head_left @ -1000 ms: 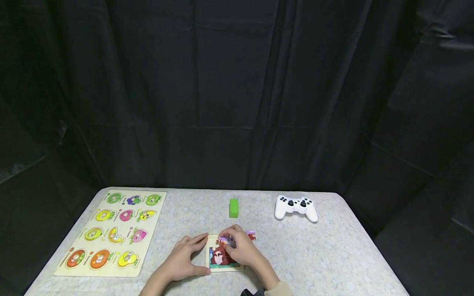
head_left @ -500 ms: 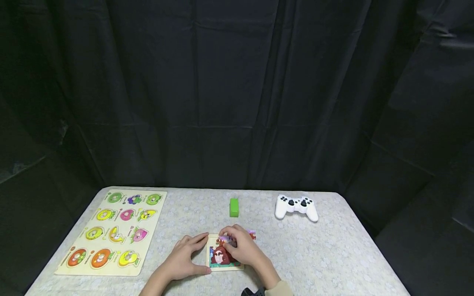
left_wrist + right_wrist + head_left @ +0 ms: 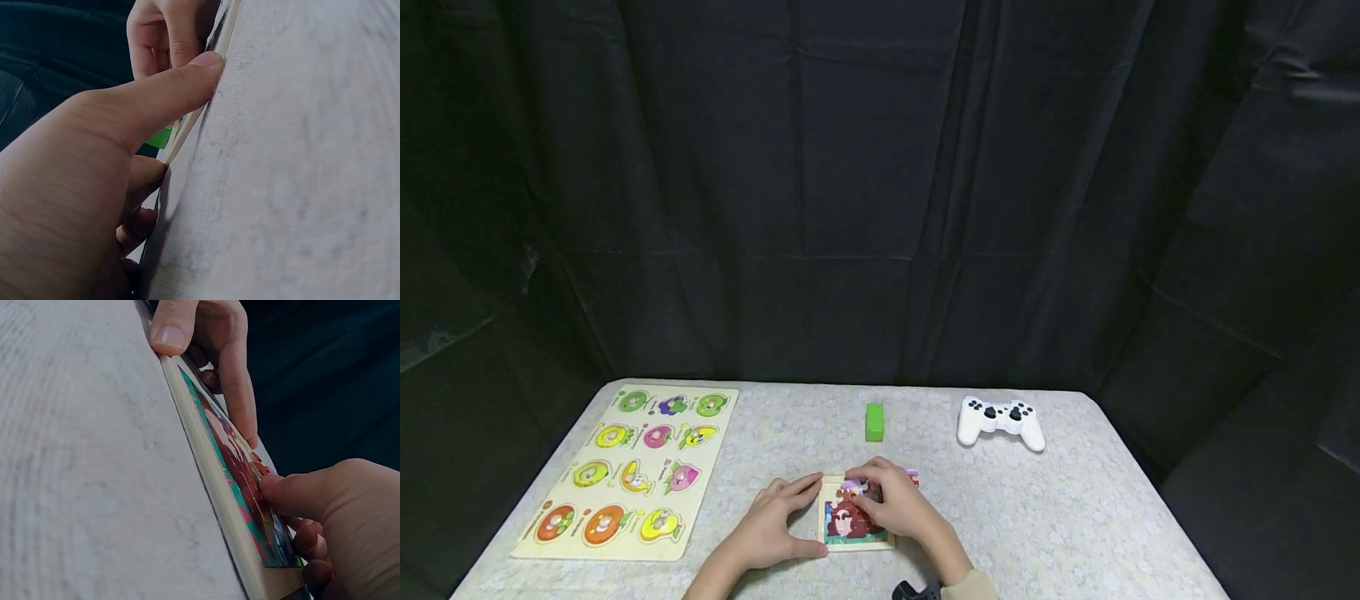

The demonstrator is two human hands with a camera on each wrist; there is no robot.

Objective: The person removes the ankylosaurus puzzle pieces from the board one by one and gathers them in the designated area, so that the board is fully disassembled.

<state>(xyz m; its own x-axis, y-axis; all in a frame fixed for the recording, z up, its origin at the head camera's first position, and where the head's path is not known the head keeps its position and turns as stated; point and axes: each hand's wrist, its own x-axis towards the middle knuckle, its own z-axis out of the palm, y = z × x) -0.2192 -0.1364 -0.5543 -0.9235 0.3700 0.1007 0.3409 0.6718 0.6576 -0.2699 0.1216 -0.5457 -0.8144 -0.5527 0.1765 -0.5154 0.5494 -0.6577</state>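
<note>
A small jigsaw puzzle in a pale wooden frame [image 3: 856,547] lies on the table, showing a red-haired face. My left hand [image 3: 773,523] holds the frame's left side, thumb at the near corner and index finger at the far one. Over the puzzle's upper part, my right hand [image 3: 891,498] pinches a jigsaw piece [image 3: 852,486] with purple and orange-red on it, partly hidden by the fingers. The right thumb [image 3: 284,490] is right at the picture's surface in the right wrist view. Behind the right hand, another purple-and-red piece [image 3: 913,477] lies outside the frame, mostly covered.
A large fruit puzzle board [image 3: 705,508] lies on the left of the patterned tablecloth [image 3: 1060,517]. Beyond the frame is a green block [image 3: 874,422]. A white game controller [image 3: 1000,423] rests at the back right. Black curtain [image 3: 865,208] hangs behind the table.
The right hand has shifted slightly to the right over the puzzle, covering more of the loose piece behind it. The left hand keeps its place on the frame.
</note>
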